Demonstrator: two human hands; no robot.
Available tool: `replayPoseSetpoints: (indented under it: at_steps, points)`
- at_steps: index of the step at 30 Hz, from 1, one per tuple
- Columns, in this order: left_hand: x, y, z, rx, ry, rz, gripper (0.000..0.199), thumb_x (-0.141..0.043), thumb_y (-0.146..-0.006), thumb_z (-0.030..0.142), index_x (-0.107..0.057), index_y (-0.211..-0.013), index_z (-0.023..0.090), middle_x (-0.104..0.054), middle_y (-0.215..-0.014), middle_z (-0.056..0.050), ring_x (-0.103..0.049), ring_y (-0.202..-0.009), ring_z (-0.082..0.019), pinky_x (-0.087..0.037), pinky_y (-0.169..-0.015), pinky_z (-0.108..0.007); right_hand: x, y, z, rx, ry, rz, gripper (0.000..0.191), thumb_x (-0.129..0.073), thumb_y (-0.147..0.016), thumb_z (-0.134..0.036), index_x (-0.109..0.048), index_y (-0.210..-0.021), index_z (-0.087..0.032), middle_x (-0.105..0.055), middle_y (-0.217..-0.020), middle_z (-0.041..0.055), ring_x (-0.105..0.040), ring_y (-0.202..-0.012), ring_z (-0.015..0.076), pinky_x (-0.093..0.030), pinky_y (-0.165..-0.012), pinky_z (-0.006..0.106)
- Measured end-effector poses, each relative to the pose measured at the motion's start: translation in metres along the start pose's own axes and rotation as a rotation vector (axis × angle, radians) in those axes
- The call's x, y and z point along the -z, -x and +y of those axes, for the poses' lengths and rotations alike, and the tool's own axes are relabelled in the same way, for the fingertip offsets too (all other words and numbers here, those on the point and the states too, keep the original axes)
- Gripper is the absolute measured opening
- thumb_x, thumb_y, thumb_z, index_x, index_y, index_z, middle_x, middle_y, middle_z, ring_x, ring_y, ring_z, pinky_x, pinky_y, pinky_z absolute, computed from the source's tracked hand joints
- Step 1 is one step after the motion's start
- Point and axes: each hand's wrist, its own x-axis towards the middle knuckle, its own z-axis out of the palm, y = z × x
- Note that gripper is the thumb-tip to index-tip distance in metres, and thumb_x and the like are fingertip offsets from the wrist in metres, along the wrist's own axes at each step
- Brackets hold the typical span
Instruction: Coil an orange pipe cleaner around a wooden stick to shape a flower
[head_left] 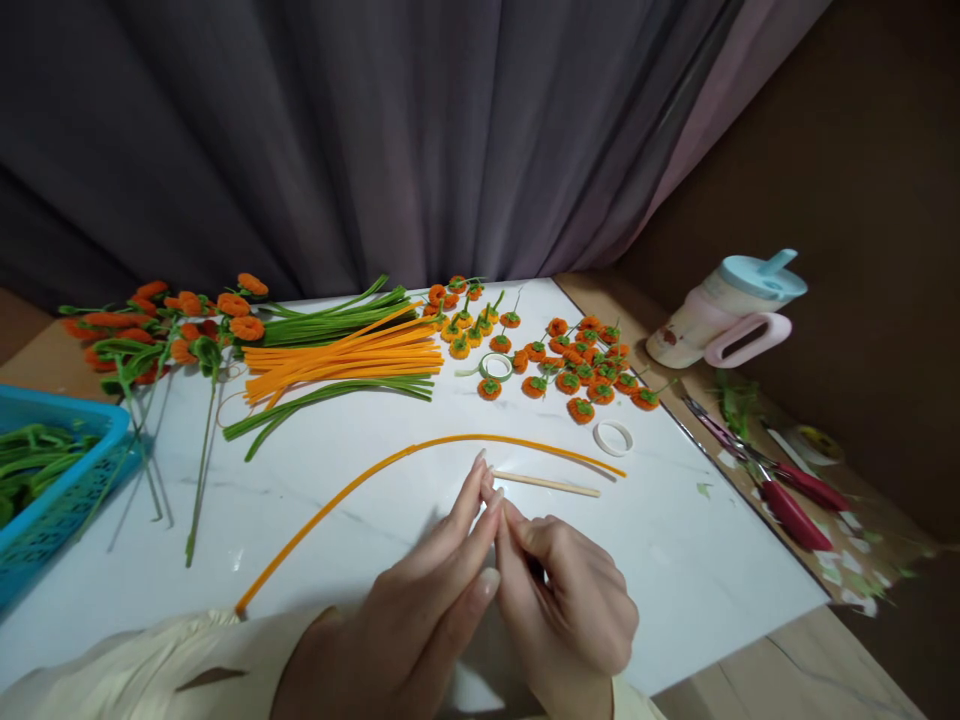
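My left hand (431,590) and my right hand (562,590) meet at the fingertips, low over the middle of the white board. Both are closed in a pinch, and whatever lies between the fingers is too small to make out. Just beyond the fingertips is a thin wooden stick (551,485); whether a finger touches its left end, I cannot tell. A long orange pipe cleaner (337,500) curves across the board, from my left sleeve round behind both hands. Farther back lie a bundle of orange pipe cleaners (337,358) and green pipe cleaners (337,320).
Many small orange pumpkin-like pieces (581,375) and tape rolls (613,437) lie at the back right. Orange flowers (187,310) and a blue basket (82,465) are on the left. Red-handled pliers (795,510) and a lidded cup (716,310) stand beyond the board's right edge.
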Motion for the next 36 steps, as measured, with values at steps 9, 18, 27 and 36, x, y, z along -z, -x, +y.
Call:
replayPoseSetpoints:
  at_steps: [9, 18, 27, 36]
  points:
    - [0.005, -0.002, 0.002, -0.039, 0.099, 0.028, 0.045, -0.039, -0.091, 0.021, -0.034, -0.135, 0.021, -0.025, -0.143, -0.007, -0.034, -0.126, -0.018, -0.040, -0.098, -0.024, 0.001, -0.001, -0.003, -0.104, -0.046, 0.000, 0.029, -0.061, -0.071, 0.000, -0.042, -0.059, -0.017, -0.038, -0.049, -0.0071, -0.034, -0.043, 0.0042, -0.033, -0.043, 0.017]
    - [0.014, -0.024, -0.021, -0.351, -0.125, 0.188, 0.023, -0.044, -0.088, 0.012, -0.052, -0.110, 0.011, -0.060, -0.113, -0.013, -0.055, -0.109, -0.015, -0.044, -0.096, -0.026, 0.000, -0.001, -0.003, -0.199, -0.099, 0.016, 0.031, -0.064, -0.071, -0.005, -0.040, -0.056, -0.016, -0.035, -0.047, -0.0077, -0.032, -0.040, 0.0030, -0.030, -0.038, 0.015]
    - [0.007, -0.020, -0.024, -0.286, -0.096, 0.155, 0.024, -0.044, -0.087, 0.009, -0.052, -0.110, 0.009, -0.056, -0.118, -0.016, -0.051, -0.114, -0.018, -0.043, -0.095, -0.028, -0.001, 0.004, -0.001, -0.111, -0.054, -0.016, 0.029, -0.062, -0.071, -0.001, -0.041, -0.058, -0.017, -0.037, -0.049, -0.0067, -0.033, -0.044, 0.0046, -0.033, -0.045, 0.017]
    - [-0.008, -0.009, -0.017, -0.186, 0.019, 0.168, 0.033, -0.041, -0.087, 0.010, -0.047, -0.120, 0.010, -0.040, -0.135, -0.016, -0.042, -0.122, -0.020, -0.040, -0.100, -0.028, -0.003, 0.007, 0.002, -0.048, -0.019, -0.005, 0.028, -0.060, -0.072, 0.000, -0.042, -0.059, -0.017, -0.039, -0.050, -0.0061, -0.033, -0.045, 0.0057, -0.032, -0.045, 0.020]
